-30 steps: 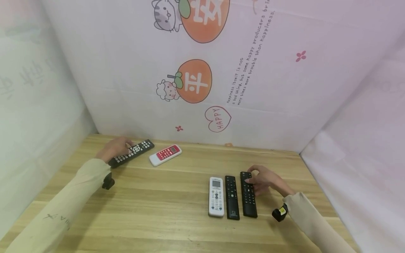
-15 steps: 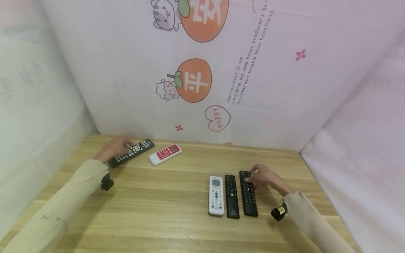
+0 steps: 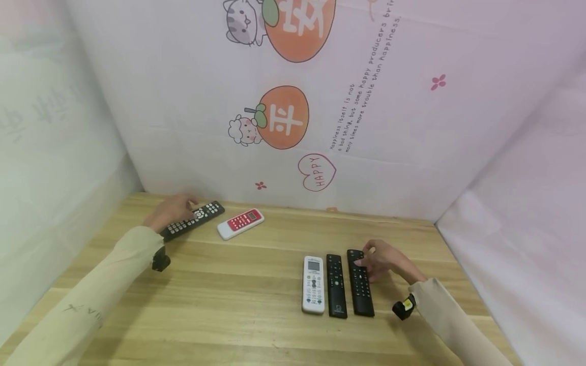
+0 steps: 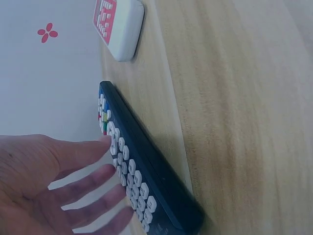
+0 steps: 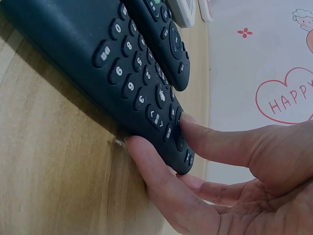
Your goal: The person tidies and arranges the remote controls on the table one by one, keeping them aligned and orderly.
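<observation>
Right grip (image 3: 383, 259) pinches the rightmost slim black remote (image 3: 361, 290).
Left grip (image 3: 173, 210), loosely spread, hangs over a white-buttoned black remote (image 3: 198, 217).

Table (image 3: 206, 310), from where I stand: wood-grained, smooth, faint sheen. Far-right black remote (image 5: 110, 95): matt plastic, smooth rubbery-looking keys (image 5: 116, 72). Black remote with white keys (image 4: 146, 152): matt plastic too. White remote (image 3: 313, 284) and red-and-white remote (image 3: 240, 223): smooth plastic, slightly glossier. Sleeves (image 3: 110, 274): soft cloth. Printed backdrop (image 3: 192, 101): lightly creased; cloth or plastic sheet, hard to tell.
</observation>
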A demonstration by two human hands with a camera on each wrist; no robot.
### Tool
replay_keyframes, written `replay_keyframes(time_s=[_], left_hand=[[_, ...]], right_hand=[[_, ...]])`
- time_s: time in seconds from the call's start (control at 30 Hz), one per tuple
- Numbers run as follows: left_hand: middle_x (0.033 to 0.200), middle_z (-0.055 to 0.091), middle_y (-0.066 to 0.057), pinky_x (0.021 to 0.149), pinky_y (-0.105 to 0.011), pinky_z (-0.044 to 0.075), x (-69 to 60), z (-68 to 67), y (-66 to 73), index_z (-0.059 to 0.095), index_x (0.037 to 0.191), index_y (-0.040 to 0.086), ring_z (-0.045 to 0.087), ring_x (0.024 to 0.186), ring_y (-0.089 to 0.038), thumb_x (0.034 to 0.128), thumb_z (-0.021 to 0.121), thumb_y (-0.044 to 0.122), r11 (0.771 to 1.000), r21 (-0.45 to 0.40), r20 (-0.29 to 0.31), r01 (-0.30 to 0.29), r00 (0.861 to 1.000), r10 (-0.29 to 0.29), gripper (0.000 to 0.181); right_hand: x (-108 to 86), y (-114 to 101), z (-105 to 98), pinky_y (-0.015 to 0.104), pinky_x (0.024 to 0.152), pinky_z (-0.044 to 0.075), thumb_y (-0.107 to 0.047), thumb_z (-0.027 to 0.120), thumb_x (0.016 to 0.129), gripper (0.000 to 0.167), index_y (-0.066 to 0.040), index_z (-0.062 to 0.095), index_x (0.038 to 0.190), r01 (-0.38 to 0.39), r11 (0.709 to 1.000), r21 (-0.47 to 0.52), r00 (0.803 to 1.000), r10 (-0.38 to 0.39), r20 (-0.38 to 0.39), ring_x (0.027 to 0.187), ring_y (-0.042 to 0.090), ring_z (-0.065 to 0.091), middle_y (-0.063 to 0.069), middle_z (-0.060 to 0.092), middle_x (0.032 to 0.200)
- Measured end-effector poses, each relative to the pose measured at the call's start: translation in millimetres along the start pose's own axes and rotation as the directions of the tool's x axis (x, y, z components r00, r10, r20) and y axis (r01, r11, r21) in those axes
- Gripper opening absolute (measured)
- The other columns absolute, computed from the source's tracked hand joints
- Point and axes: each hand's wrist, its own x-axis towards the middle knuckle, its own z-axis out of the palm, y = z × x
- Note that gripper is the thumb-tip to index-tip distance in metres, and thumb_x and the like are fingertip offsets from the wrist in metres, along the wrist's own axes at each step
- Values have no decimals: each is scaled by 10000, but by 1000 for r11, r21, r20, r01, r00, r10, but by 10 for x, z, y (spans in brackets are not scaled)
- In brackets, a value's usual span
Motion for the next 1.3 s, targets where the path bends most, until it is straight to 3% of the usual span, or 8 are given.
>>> replay_keyframes(time_s=[0.37, 0.53, 0.77, 0.97, 1.1, 1.3], left_hand=[[1341, 580, -403, 1059, -680, 463, -39, -68, -55, 565, 1330, -154, 575, 1218, -561, 964, 691, 176, 1000, 1, 64, 29, 998, -29, 508], [1345, 583, -401, 1040, -682, 477, -8, -10, -18, 544, 1377, -134, 583, 1221, -556, 978, 668, 171, 1000, 12, 36, 12, 999, -12, 517], [1303, 633, -346, 990, -653, 512, 135, 135, 82, 598, 1366, -84, 612, 1177, -510, 987, 673, 189, 998, 24, -72, -50, 996, 51, 473], [1217, 693, -293, 1016, -620, 513, 233, 299, 241, 629, 1312, -107, 643, 1143, -461, 996, 683, 147, 984, 12, -144, -175, 974, 175, 409], [1217, 703, -257, 1012, -606, 529, 257, 411, 315, 621, 1343, -76, 658, 1133, -425, 1020, 657, 133, 968, -69, -163, -242, 960, 228, 387], [1242, 686, -230, 1004, -568, 543, 292, 537, 410, 615, 1373, -30, 652, 1124, -368, 1021, 641, 104, 957, -149, -144, -250, 963, 229, 377]], right_hand=[[22, -25, 18, 386, 686, 667, -86, 738, 974, 473, 103, 458, 1305, -6, 1000, -3, 1000, 6, -8, 794, 280, 731, 240, 640, 960], [18, -23, 11, 390, 687, 668, -78, 731, 978, 463, 100, 451, 1301, -11, 1000, 4, 1000, 11, -7, 796, 280, 734, 250, 637, 969], [27, -23, 10, 394, 692, 669, -76, 723, 983, 424, 92, 469, 1277, -11, 1000, 16, 1000, 11, 3, 799, 287, 733, 251, 651, 972], [23, -21, 10, 402, 694, 669, -70, 728, 977, 417, 96, 472, 1261, -4, 1000, 29, 1000, 4, 2, 827, 298, 731, 259, 652, 977], [26, -8, 9, 397, 698, 669, -69, 742, 966, 427, 96, 475, 1256, -9, 999, 33, 1000, 9, -3, 844, 302, 733, 263, 664, 982], [30, 16, 5, 386, 710, 668, -76, 749, 962, 430, 97, 483, 1252, -28, 999, 41, 999, 28, -16, 813, 278, 739, 249, 693, 968]])
